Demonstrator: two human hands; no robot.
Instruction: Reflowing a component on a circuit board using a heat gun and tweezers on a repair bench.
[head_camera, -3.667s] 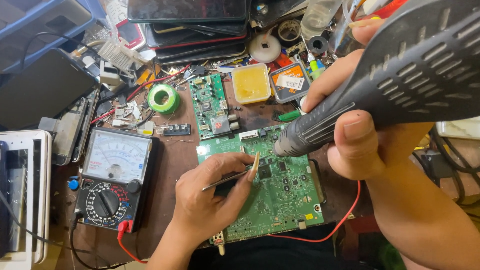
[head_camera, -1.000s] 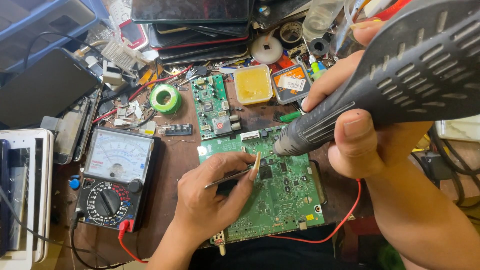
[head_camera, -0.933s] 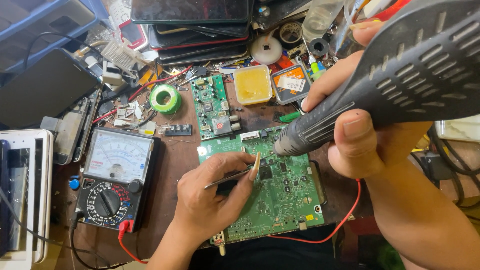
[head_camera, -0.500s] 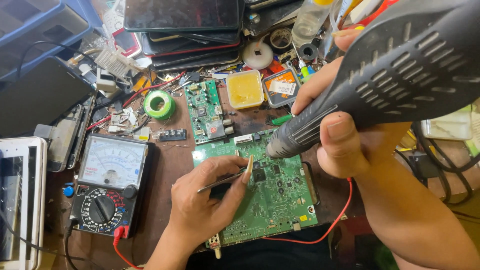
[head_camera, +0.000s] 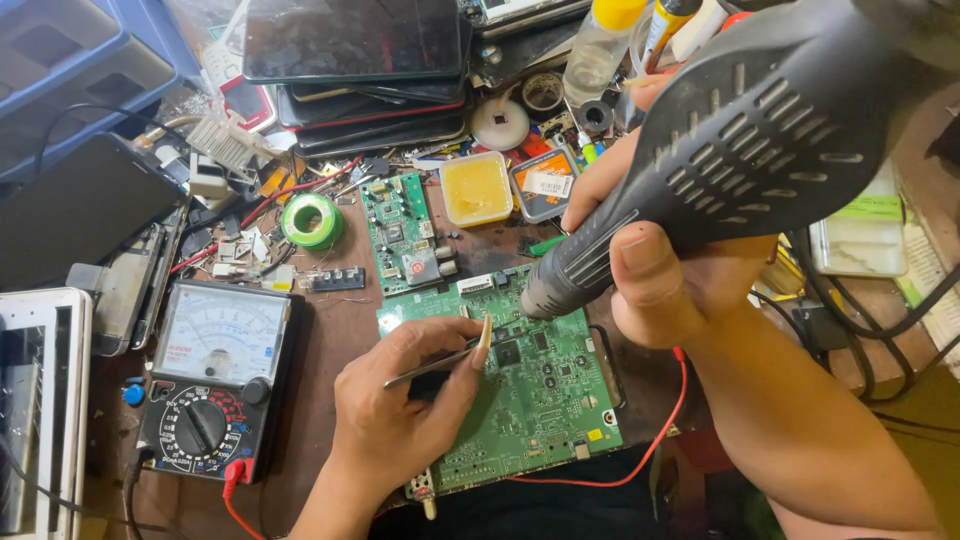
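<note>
A large green circuit board (head_camera: 540, 400) lies on the brown bench in front of me. My left hand (head_camera: 400, 410) rests on its left part and grips metal tweezers (head_camera: 445, 358), whose tips point at a black chip near the board's top. My right hand (head_camera: 670, 260) holds a big dark hot-air gun (head_camera: 760, 140). Its nozzle (head_camera: 545, 295) hovers just above the board, right beside the tweezer tips.
An analog multimeter (head_camera: 215, 375) with red leads sits at left. A smaller green board (head_camera: 400, 235), green tape roll (head_camera: 312, 220), yellow flux tub (head_camera: 475, 188) and stacked phones (head_camera: 355, 60) crowd the back. A red wire (head_camera: 660, 440) loops by the board's right edge.
The view has shifted a little, so everything sits slightly lower and to the left than before. Hands, tweezers and hot-air gun keep the same pose over the board.
</note>
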